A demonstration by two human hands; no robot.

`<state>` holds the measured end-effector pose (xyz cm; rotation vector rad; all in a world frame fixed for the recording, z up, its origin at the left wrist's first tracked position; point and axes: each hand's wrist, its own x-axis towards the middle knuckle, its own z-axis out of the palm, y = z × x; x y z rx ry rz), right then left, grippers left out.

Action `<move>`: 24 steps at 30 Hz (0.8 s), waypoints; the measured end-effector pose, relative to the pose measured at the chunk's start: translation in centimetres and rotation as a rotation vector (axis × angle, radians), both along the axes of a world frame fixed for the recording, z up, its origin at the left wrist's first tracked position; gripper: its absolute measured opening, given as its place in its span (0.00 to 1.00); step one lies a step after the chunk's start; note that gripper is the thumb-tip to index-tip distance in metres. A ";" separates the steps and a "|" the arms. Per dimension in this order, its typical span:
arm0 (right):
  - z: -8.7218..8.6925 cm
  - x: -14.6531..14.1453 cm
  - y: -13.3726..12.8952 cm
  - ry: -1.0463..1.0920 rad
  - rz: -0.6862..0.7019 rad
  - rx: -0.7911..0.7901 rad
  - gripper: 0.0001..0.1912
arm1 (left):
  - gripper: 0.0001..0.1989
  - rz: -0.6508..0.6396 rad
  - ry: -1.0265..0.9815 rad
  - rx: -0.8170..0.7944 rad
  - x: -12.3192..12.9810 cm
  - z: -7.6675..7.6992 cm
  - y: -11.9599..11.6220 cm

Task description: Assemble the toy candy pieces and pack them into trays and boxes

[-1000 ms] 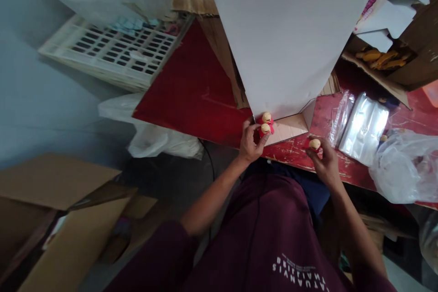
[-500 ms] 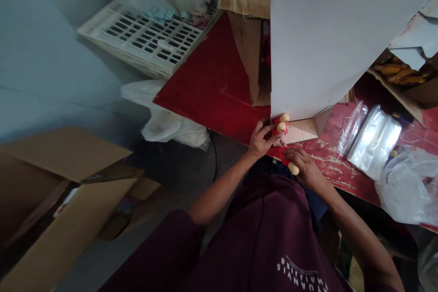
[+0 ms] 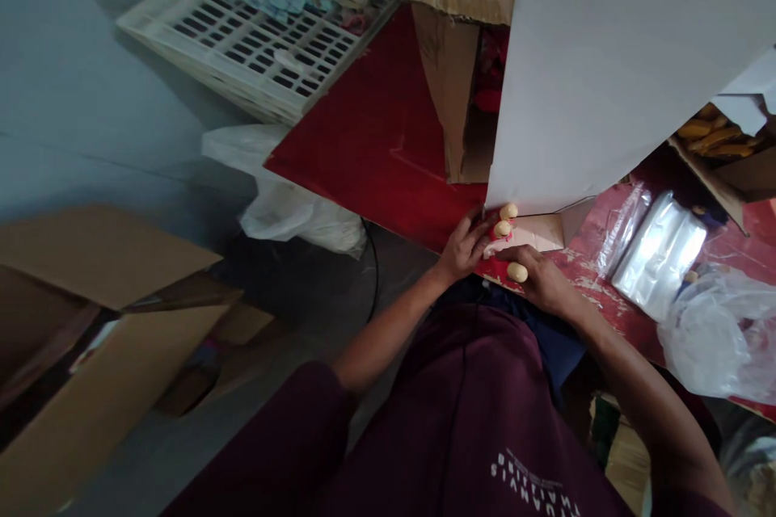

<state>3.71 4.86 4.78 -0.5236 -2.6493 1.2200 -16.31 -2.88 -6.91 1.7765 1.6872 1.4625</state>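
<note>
My left hand [image 3: 464, 250] is at the front edge of the red table, its fingers curled over small red dolls. Two pale round doll heads [image 3: 503, 228] stick out beyond its fingertips, beside a cardboard flap [image 3: 537, 233]. My right hand [image 3: 546, 281] is closed around another red doll, whose pale round head [image 3: 517, 272] shows by the thumb and fingers. The hands are close together, and most of the dolls' bodies are hidden by my fingers. A large white board [image 3: 594, 73] rises just beyond the dolls.
Clear plastic bags [image 3: 660, 254] lie in a stack on the right, near a crumpled bag [image 3: 706, 339]. A carton of yellow-orange pieces [image 3: 715, 133] is behind them. An open cardboard box [image 3: 445, 89] and a white crate [image 3: 242, 56] stand at the back left. Another carton [image 3: 121, 258] is at lower left.
The doll in my right hand has moved up towards my left hand, and its head has turned from pointing down towards me. My left hand stays by the two dolls. The view has shifted slightly.
</note>
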 end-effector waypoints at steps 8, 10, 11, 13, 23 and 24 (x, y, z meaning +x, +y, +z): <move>-3.6 -0.5 0.7 -0.032 -0.110 -0.011 0.14 | 0.23 0.048 0.086 -0.069 -0.1 0.3 0.4; -4.4 -0.5 -0.5 0.063 -0.220 0.063 0.16 | 0.23 0.059 0.092 -0.062 -0.1 0.2 0.5; -4.8 -0.5 -1.2 0.113 -0.303 0.107 0.20 | 0.23 0.063 0.092 -0.053 -0.1 0.2 0.5; -5.3 -1.0 -2.5 0.174 -0.477 0.164 0.33 | 0.24 0.065 0.088 -0.041 0.0 -0.1 0.5; -7.3 -5.7 -2.9 0.202 -0.587 -0.039 0.40 | 0.30 0.151 -0.080 0.040 1.7 -1.4 -0.3; -7.2 -6.0 -3.0 0.209 -0.602 -0.028 0.40 | 0.30 0.148 -0.086 0.038 1.7 -1.5 -0.3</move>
